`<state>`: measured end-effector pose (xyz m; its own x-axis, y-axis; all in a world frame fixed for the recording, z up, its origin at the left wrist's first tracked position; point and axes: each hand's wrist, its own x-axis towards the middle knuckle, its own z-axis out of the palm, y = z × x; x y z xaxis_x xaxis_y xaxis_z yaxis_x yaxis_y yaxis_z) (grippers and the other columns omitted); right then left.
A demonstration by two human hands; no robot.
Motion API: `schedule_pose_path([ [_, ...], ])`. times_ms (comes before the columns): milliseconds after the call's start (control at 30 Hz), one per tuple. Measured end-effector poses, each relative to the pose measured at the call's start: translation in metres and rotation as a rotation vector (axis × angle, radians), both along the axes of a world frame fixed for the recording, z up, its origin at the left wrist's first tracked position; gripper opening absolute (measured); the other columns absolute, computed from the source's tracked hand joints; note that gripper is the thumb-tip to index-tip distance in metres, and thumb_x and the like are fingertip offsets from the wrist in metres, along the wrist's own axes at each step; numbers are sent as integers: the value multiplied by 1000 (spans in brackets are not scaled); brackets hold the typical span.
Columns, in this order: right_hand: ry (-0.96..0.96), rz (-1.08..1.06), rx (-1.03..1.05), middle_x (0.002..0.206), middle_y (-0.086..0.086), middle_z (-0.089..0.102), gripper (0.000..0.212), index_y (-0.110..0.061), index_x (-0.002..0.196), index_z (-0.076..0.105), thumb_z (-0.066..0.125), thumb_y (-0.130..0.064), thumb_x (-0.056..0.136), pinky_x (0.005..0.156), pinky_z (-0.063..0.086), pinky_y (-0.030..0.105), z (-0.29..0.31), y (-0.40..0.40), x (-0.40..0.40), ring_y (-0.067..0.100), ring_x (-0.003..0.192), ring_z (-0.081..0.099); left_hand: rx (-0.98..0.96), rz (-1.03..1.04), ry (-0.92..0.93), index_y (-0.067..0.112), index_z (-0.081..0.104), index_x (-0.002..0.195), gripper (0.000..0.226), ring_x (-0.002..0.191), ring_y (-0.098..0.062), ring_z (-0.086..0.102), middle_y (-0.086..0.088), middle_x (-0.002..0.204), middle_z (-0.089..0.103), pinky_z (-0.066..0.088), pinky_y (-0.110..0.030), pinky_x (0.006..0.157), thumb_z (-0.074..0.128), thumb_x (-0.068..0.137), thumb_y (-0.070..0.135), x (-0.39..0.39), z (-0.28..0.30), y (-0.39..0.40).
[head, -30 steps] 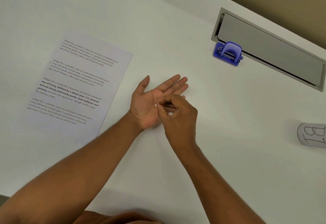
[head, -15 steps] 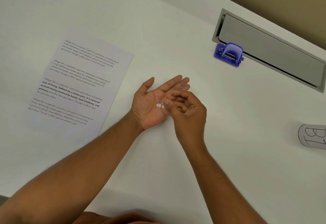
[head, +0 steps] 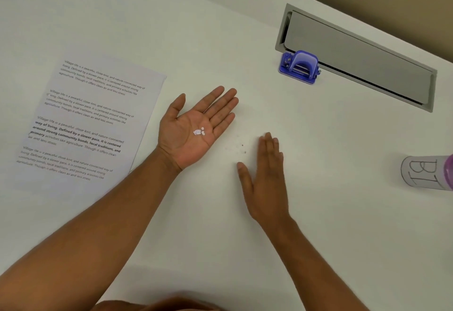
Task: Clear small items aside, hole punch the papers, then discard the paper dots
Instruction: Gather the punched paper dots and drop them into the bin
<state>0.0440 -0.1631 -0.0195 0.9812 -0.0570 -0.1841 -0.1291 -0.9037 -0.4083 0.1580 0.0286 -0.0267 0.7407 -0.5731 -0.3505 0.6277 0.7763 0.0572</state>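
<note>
— On my left palm [head: 193, 129], spread flat and upturned, sit the dots [head: 199, 132]; my right hand [head: 266, 178] hovers, fingers straight, holding nothing.
— Strays?
— A few on the desk [head: 318, 212], between my hands. I'd sweep gently, palm level.

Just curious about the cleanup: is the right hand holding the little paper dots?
No, the paper dots lie in the upturned palm of the left hand; the right hand is flat and holds nothing.

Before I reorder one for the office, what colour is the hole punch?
Blue-violet, hole punch; shown in the head view.
</note>
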Motion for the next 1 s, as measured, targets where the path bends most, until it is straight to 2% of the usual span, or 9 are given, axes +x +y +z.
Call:
schedule_pose_path([
  [67, -8, 2, -76, 175, 12, -3, 81, -7, 166, 5, 40, -52, 107, 131, 1, 45, -10, 14, -2, 25, 161, -8, 11, 13, -3, 2, 25, 167, 74, 163, -35, 22, -22, 174, 27, 9, -47, 136, 22, 112, 53, 2, -1, 3],
  [133, -49, -14, -83, 174, 14, -2, 82, -4, 165, 4, 35, -53, 107, 131, 3, 48, -15, 31, 2, 27, 162, -7, 26, 16, -10, 3, 25, 167, 75, 163, -35, 23, -22, 174, 27, 10, -47, 136, 22, 112, 54, 3, -2, 4],
  [333, -121, 101, -44, 173, 14, 13, 70, -4, 164, 15, 43, -38, 109, 131, 13, 46, -22, 72, 10, 26, 162, 7, 20, 18, -12, 4, 21, 168, 76, 164, -34, 21, -21, 175, 24, 9, -46, 136, 21, 112, 55, 3, -4, 5],
  [500, -282, 154, 47, 164, 16, 39, 53, -2, 156, 40, 50, -14, 105, 126, 30, 46, -20, 40, 11, 29, 155, 31, 16, 16, -16, 3, 23, 167, 76, 164, -35, 21, -22, 175, 25, 9, -47, 136, 20, 112, 55, 4, -6, 9],
  [633, -160, 458, -82, 170, 13, 26, 59, -8, 162, 30, 46, -31, 109, 129, 19, 46, -18, 25, 28, 30, 159, 19, -1, 24, -9, 3, 20, 168, 77, 165, -35, 17, -21, 176, 21, 6, -46, 136, 19, 112, 56, 4, -6, 11],
  [700, -143, 551, -142, 169, 15, 28, 58, -5, 161, 32, 44, -31, 110, 129, 21, 48, -17, 19, 32, 31, 158, 24, 1, 21, -11, 2, 19, 168, 77, 165, -35, 18, -21, 176, 21, 6, -46, 136, 19, 112, 56, 3, -5, 9],
  [833, -198, 559, -149, 151, 23, 54, 49, 7, 145, 54, 65, -6, 99, 122, 29, 39, -5, 6, 25, 37, 142, 52, 11, 17, -11, 2, 24, 167, 75, 163, -34, 22, -21, 174, 28, 9, -47, 136, 21, 112, 54, 1, -5, 7],
  [933, -126, 489, -62, 147, 22, 58, 52, 6, 141, 58, 63, 10, 90, 117, 34, 42, 5, 5, 19, 39, 139, 53, 13, 22, -2, 1, 26, 166, 75, 163, -35, 24, -21, 173, 30, 10, -47, 136, 22, 112, 53, -1, -5, 5],
  [1000, -95, 462, -17, 140, 22, 62, 48, 6, 135, 62, 63, 13, 87, 109, 47, 48, 9, 5, 22, 40, 131, 59, 9, 21, -3, 1, 26, 166, 76, 163, -34, 25, -21, 173, 30, 11, -47, 136, 22, 112, 54, -4, -4, 3],
])
